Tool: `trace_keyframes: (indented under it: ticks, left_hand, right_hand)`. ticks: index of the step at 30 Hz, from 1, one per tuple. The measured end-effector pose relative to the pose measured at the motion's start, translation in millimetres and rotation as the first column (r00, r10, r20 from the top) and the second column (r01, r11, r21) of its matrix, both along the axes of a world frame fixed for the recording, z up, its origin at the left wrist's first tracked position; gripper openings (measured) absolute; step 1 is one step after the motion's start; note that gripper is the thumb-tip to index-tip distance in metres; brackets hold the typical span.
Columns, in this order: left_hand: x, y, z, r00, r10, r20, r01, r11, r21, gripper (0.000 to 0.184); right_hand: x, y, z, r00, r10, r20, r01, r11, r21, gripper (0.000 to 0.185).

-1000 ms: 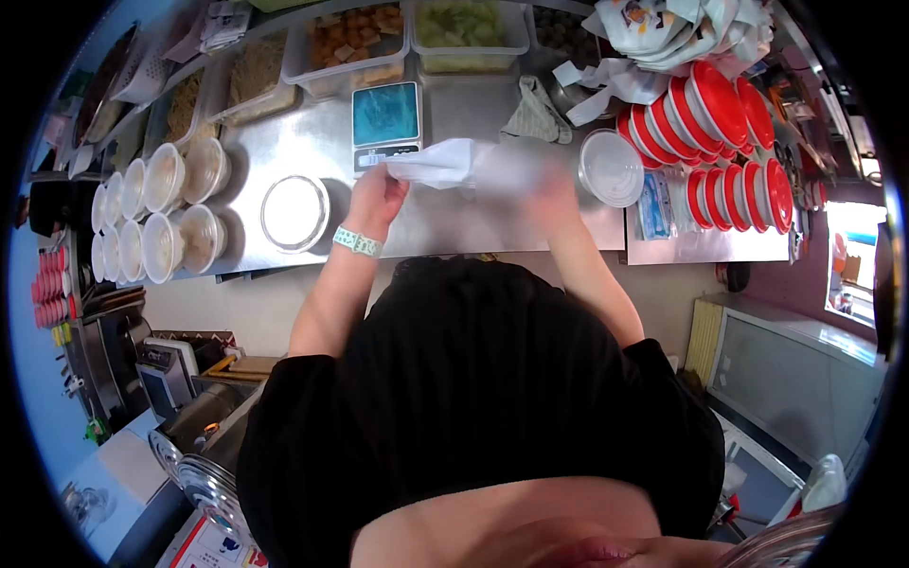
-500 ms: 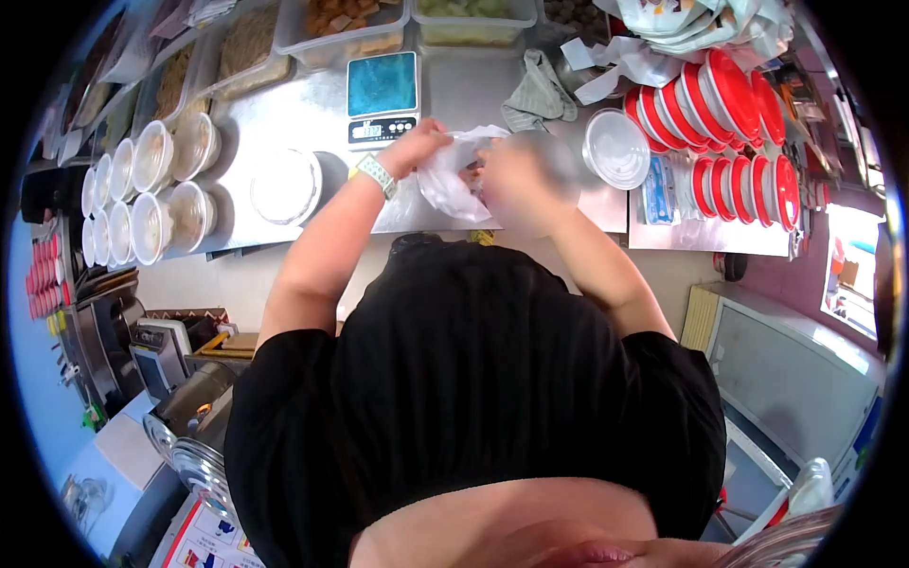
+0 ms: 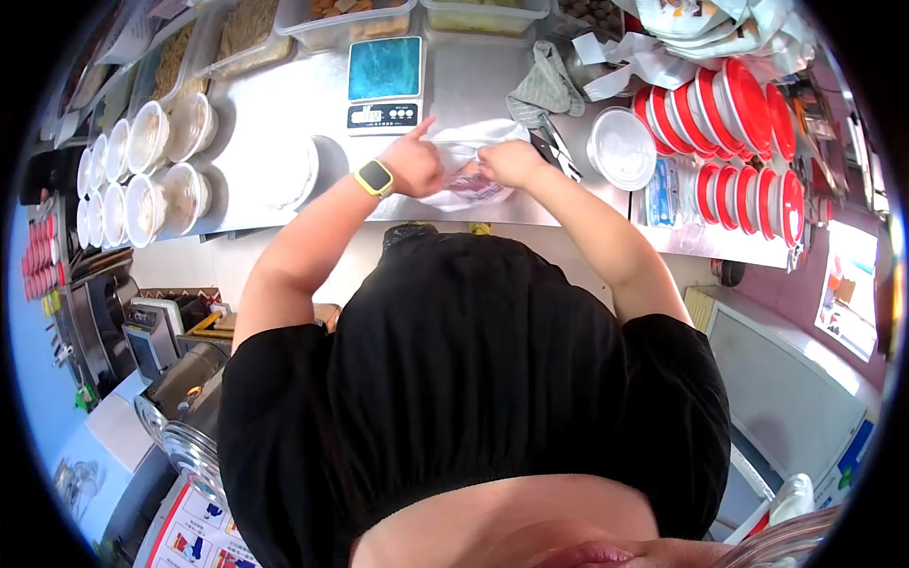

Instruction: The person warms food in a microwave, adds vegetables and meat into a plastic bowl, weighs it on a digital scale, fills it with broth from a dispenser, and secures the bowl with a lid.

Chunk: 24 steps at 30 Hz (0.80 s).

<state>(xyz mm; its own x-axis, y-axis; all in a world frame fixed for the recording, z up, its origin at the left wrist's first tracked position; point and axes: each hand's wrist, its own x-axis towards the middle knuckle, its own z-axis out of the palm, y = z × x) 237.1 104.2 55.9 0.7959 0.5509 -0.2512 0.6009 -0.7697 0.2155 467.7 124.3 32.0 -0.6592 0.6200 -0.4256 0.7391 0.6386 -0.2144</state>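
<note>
A white plastic bag (image 3: 483, 133) lies at the counter's front edge, with something reddish showing inside it. At its left side my left hand (image 3: 414, 163) grips the plastic, its index finger pointing up and away; a yellow-framed watch is on that wrist. My right hand (image 3: 508, 163) pinches the bag's right part with bent fingers, the tips partly hidden by the plastic. Dark-handled scissors (image 3: 559, 156) rest just right of that hand. Behind the left hand stands a digital kitchen scale (image 3: 383, 80) with a blue platform.
Lidded bowls (image 3: 147, 210) stand stacked at the left, and a white round lid (image 3: 301, 175) lies nearer. To the right are a clear plastic bowl (image 3: 622, 149), red-rimmed containers (image 3: 743, 104) and a blue packet (image 3: 661, 194). A grey cloth (image 3: 546, 83) and food tubs (image 3: 346, 26) sit behind.
My right hand, blurred before, has moved slightly left and holds the bag still. My left wrist has turned, showing the watch face. The bag is spread wider, and the scissors have come into sight.
</note>
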Motion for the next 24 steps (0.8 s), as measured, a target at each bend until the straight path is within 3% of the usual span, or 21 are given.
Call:
trace_keyframes:
  ticks: [1,3,5,7,9,10,11,13,15,16,17,18,20,21,23,24]
  left_hand:
    - [-2.6,3.2,12.3,0.981,-0.056,-0.185,0.046,0.997,-0.058,0.029]
    - [-17.5,9.9,-19.4,0.999,-0.029,-0.014,0.031,0.988,0.148,0.038]
    - [-11.2,14.1,-10.2,0.988,-0.131,-0.087,0.128,0.991,-0.038,0.033]
    - [-4.6,14.6,6.1,0.971,-0.178,-0.159,0.177,0.984,-0.019,0.03]
    - [-2.6,9.3,7.2,0.947,-0.229,-0.227,0.231,0.973,-0.02,0.029]
    - [-4.0,10.0,0.0,0.956,-0.228,-0.185,0.243,0.968,0.064,0.03]
    - [-5.3,10.6,-8.1,0.962,-0.232,-0.143,0.252,0.956,0.147,0.033]
    - [-7.3,14.8,-16.5,0.943,-0.284,-0.172,0.313,0.934,0.17,0.037]
    - [-10.5,19.7,-17.1,0.932,-0.339,-0.127,0.353,0.928,0.118,0.035]
    - [-12.4,23.3,-16.7,0.954,-0.301,0.0,0.299,0.948,0.11,0.029]
    - [-11.9,27.0,-20.6,0.954,-0.301,-0.002,0.299,0.948,0.106,0.029]
    - [-9.3,30.6,-24.0,0.969,-0.223,0.11,0.209,0.97,0.123,0.026]
    - [1.6,24.9,-33.7,0.958,-0.144,0.248,0.116,0.985,0.125,0.02]
    - [7.0,18.1,-38.6,0.972,-0.198,0.122,0.188,0.978,0.089,0.034]
    - [8.2,3.3,-41.3,0.984,-0.13,-0.124,0.152,0.972,0.181,0.058]
    - [7.3,2.9,-55.4,0.97,-0.116,-0.215,0.162,0.964,0.21,0.08]
  right_hand:
    - [-3.7,1.8,15.8,0.98,-0.097,0.176,0.128,0.976,-0.176,0.032]
    - [16.3,5.7,-4.1,0.994,-0.08,0.073,0.093,0.977,-0.194,0.039]
    - [24.3,8.2,-4.1,0.994,-0.018,0.109,0.042,0.976,-0.215,0.043]
    - [24.9,8.8,-5.6,0.994,0.023,0.109,0.005,0.969,-0.247,0.046]
    - [21.2,-0.8,-10.0,0.99,0.113,-0.087,-0.116,0.993,-0.028,0.041]
    - [15.4,-7.5,-5.1,0.977,0.073,-0.198,-0.061,0.996,0.065,0.034]
    - [12.4,-7.3,-6.4,0.977,0.077,-0.198,-0.066,0.996,0.062,0.034]
    - [8.8,-6.1,-10.8,0.878,0.274,-0.393,-0.196,0.954,0.227,0.032]
    - [7.5,-6.4,-19.9,0.88,0.301,-0.367,-0.216,0.942,0.256,0.035]
    - [7.5,-6.4,-17.0,0.934,0.293,-0.204,-0.242,0.94,0.241,0.041]
    - [6.5,-6.0,-14.6,0.96,0.278,-0.035,-0.264,0.938,0.223,0.046]
    - [2.7,1.4,-12.9,0.959,0.265,0.096,-0.273,0.959,0.077,0.057]
    - [4.1,0.8,-13.5,0.951,0.265,0.157,-0.283,0.953,0.106,0.059]
    - [6.7,-1.8,-13.1,0.938,0.266,0.224,-0.3,0.945,0.133,0.061]
    - [11.8,4.4,-2.9,0.939,0.246,0.24,-0.273,0.959,0.082,0.062]
    - [15.4,10.9,6.5,0.945,0.222,0.241,-0.239,0.97,0.042,0.06]
